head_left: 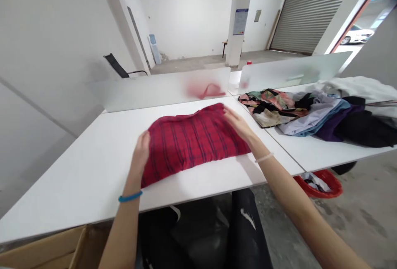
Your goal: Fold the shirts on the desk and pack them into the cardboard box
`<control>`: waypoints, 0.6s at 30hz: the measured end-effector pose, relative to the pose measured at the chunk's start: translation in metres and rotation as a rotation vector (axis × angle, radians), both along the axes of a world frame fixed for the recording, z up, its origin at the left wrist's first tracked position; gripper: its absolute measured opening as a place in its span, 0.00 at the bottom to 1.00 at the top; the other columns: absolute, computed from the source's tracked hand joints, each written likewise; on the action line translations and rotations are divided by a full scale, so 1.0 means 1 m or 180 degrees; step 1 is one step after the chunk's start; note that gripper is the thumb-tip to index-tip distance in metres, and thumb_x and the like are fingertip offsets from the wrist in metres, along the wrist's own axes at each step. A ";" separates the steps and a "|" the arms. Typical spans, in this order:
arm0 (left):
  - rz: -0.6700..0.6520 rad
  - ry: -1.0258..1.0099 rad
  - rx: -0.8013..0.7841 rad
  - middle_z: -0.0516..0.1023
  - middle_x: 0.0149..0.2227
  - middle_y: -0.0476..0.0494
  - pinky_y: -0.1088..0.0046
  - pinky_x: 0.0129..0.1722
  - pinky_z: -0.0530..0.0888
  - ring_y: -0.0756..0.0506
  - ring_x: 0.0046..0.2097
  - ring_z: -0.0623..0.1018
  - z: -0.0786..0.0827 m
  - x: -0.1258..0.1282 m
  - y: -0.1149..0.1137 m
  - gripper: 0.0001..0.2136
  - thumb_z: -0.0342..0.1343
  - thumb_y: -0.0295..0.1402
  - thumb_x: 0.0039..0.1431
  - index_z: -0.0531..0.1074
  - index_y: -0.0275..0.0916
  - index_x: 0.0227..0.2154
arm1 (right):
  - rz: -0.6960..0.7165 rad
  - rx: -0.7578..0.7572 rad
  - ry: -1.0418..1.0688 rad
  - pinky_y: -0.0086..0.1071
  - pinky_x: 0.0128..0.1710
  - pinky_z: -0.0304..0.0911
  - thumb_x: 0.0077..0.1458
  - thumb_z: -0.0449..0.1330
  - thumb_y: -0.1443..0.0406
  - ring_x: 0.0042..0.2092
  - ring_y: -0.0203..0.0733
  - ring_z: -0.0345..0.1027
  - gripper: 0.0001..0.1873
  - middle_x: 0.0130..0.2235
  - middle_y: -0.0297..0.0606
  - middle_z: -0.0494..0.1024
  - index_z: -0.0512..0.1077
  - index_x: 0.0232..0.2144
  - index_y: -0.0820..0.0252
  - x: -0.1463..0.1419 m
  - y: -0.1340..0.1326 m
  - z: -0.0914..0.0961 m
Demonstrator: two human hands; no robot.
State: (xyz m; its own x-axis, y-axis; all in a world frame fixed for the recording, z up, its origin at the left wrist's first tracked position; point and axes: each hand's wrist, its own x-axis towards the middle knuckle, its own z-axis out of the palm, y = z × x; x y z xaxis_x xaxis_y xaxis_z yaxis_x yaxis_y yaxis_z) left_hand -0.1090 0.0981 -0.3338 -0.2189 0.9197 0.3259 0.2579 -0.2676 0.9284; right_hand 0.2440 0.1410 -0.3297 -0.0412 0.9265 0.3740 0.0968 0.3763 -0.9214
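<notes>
A folded red plaid garment lies on the white table in front of me. My left hand rests against the garment's left edge, its fingers curled along the fold. My right hand lies flat on the garment's right end with the fingers stretched out. A blue band circles my left wrist and a thin white one my right.
A heap of mixed clothes covers the adjoining table at the right. Frosted dividers stand along the back edge. A red basket sits on the floor at the right, and a cardboard box sits at the lower left.
</notes>
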 end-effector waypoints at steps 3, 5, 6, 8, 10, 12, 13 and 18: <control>-0.0064 0.2109 0.0074 0.66 0.60 0.35 0.48 0.64 0.51 0.38 0.63 0.62 -0.040 0.023 -0.023 0.24 0.44 0.44 0.63 0.62 0.37 0.58 | -0.0075 -0.0087 -0.2064 0.57 0.64 0.39 0.61 0.48 0.51 0.66 0.52 0.45 0.28 0.65 0.41 0.57 0.61 0.61 0.52 -0.011 -0.021 -0.044; -0.0247 0.2926 0.0048 0.64 0.61 0.35 0.46 0.62 0.55 0.37 0.64 0.62 -0.067 0.031 -0.032 0.25 0.41 0.44 0.65 0.60 0.37 0.60 | -0.0247 -0.0103 -0.3151 0.61 0.62 0.38 0.63 0.45 0.50 0.67 0.57 0.39 0.30 0.67 0.44 0.51 0.57 0.63 0.53 -0.014 -0.036 -0.077; -0.0303 0.3190 0.0044 0.63 0.62 0.35 0.45 0.61 0.56 0.36 0.64 0.61 -0.077 0.032 -0.033 0.25 0.40 0.43 0.65 0.60 0.37 0.60 | -0.0337 -0.0078 -0.3520 0.61 0.62 0.40 0.64 0.44 0.50 0.67 0.57 0.38 0.30 0.67 0.45 0.49 0.54 0.64 0.52 -0.014 -0.041 -0.089; -0.0325 0.3503 0.0026 0.61 0.63 0.35 0.45 0.61 0.57 0.35 0.64 0.60 -0.089 0.029 -0.027 0.25 0.40 0.44 0.65 0.61 0.38 0.60 | -0.0423 0.0001 -0.3911 0.58 0.62 0.43 0.65 0.41 0.51 0.68 0.55 0.38 0.30 0.67 0.44 0.48 0.50 0.66 0.51 -0.014 -0.046 -0.105; -0.0332 0.3630 -0.0041 0.59 0.64 0.35 0.48 0.61 0.59 0.36 0.65 0.58 -0.091 0.018 -0.016 0.26 0.40 0.44 0.65 0.59 0.37 0.61 | -0.0445 0.0041 -0.3990 0.55 0.62 0.45 0.65 0.39 0.51 0.67 0.54 0.39 0.30 0.67 0.42 0.48 0.49 0.66 0.49 -0.011 -0.046 -0.108; -0.0381 0.3650 -0.0141 0.59 0.64 0.34 0.51 0.61 0.60 0.38 0.65 0.58 -0.089 0.006 -0.006 0.27 0.39 0.45 0.65 0.57 0.35 0.62 | -0.0426 0.0064 -0.3966 0.54 0.62 0.45 0.65 0.38 0.50 0.68 0.54 0.39 0.30 0.68 0.41 0.48 0.49 0.66 0.49 -0.007 -0.043 -0.105; -0.0389 0.3656 -0.0164 0.59 0.64 0.33 0.52 0.61 0.60 0.38 0.65 0.58 -0.088 0.000 -0.003 0.27 0.39 0.45 0.66 0.56 0.35 0.62 | -0.0385 0.0082 -0.3949 0.54 0.62 0.45 0.65 0.38 0.50 0.68 0.53 0.39 0.30 0.68 0.41 0.48 0.49 0.66 0.50 -0.004 -0.042 -0.104; -0.0391 0.3728 -0.0097 0.60 0.64 0.34 0.52 0.63 0.56 0.39 0.65 0.57 -0.089 -0.011 0.002 0.27 0.37 0.45 0.66 0.57 0.35 0.62 | -0.0386 0.0083 -0.4008 0.53 0.64 0.41 0.66 0.36 0.53 0.68 0.49 0.40 0.30 0.67 0.42 0.50 0.52 0.65 0.57 0.021 -0.045 -0.105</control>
State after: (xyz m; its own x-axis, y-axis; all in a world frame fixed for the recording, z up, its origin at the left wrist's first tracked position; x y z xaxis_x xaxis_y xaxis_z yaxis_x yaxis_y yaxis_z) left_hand -0.1200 0.0996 -0.4230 0.2901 0.9246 0.2468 0.9315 -0.3319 0.1486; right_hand 0.2653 0.0962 -0.4348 -0.2965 0.9422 0.1559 0.9339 0.3202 -0.1589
